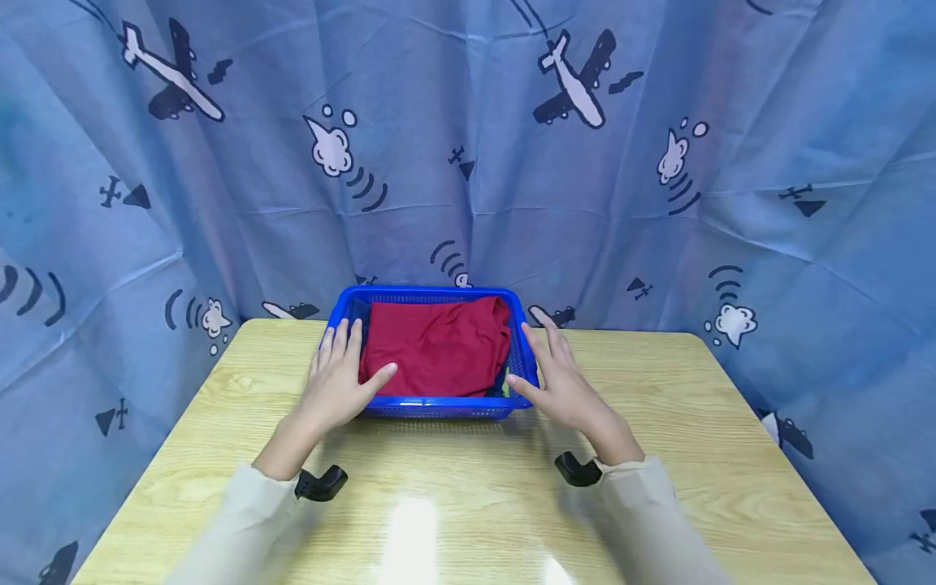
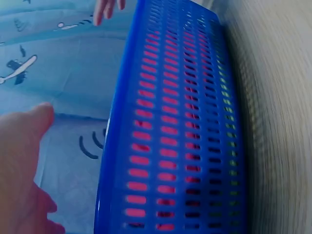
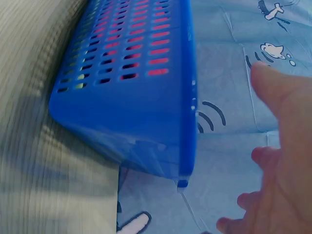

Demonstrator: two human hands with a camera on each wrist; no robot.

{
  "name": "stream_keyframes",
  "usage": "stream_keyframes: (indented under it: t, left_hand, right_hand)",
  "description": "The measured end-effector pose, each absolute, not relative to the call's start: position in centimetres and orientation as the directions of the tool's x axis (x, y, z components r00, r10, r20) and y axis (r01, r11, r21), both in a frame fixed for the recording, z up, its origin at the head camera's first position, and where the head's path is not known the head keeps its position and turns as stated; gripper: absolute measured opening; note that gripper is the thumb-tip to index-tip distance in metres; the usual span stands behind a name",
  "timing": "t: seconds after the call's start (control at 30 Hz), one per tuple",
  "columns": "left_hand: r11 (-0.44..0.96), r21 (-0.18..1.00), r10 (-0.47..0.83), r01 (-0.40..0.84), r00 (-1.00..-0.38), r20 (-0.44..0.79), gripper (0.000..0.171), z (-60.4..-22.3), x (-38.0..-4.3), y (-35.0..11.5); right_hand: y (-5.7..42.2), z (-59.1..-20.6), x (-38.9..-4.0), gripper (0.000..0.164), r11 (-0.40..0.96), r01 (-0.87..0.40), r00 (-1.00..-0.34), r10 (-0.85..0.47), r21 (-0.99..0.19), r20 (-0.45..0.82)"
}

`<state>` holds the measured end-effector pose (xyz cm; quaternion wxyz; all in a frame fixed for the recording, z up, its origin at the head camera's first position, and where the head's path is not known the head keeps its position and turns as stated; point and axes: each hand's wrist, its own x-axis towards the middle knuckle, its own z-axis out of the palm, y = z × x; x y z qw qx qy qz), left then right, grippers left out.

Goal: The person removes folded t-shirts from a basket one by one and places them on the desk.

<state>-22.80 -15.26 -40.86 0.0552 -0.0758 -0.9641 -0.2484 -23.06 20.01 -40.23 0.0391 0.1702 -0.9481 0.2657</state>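
A blue plastic basket point(image 1: 431, 402) with slotted walls stands on the wooden table, a folded red cloth point(image 1: 431, 345) lying on top inside it. Dark fabric point(image 1: 357, 321) shows at the basket's left side, and a bit of yellow-green at its front right corner. My left hand point(image 1: 336, 390) is over the left end, fingers spread and thumb pointing inward. At the right end is my right hand point(image 1: 566, 390), its fingers extended and parted. Neither hand holds anything. In the wrist views the basket's front wall point(image 2: 165, 122) rises beside each hand, red showing through the slots.
The light wooden table point(image 1: 468, 487) extends in front of the basket and to both sides. Behind it hangs a blue curtain point(image 1: 409, 146) printed with airplanes and clouds. Black wrist devices point(image 1: 322, 485) sit at both cuffs.
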Motion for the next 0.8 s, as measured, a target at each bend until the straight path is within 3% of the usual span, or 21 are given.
stream_keyframes:
  t: [0.13,0.37,0.6,0.8]
  left_hand:
    - [0.845,0.496,0.169,0.199,-0.98,0.105,0.101,-40.7,-23.5,-15.9]
    - [0.756,0.622,0.258,0.204,-0.966,0.004,0.09,-40.3,-25.3,-16.4]
    - [0.646,0.759,0.316,0.072,-0.931,-0.181,0.083,-39.5,-26.9,-17.2]
    - [0.535,0.844,0.349,-0.039,-0.899,-0.264,0.077,-39.2,-28.2,-17.1]
  right_hand:
    - [20.0,-39.8,-23.8,0.085,0.709,-0.373,-0.919,-0.369,-0.598,0.136]
    - [19.9,-39.1,-25.3,0.072,0.571,-0.308,-0.909,-0.413,-0.761,0.058]
    - [18.5,-37.7,-26.3,0.066,0.4,-0.045,-0.913,-0.388,-0.915,-0.125]
    - [16.8,-36.7,-27.2,0.07,0.237,0.2,-0.909,-0.318,-0.951,-0.27]
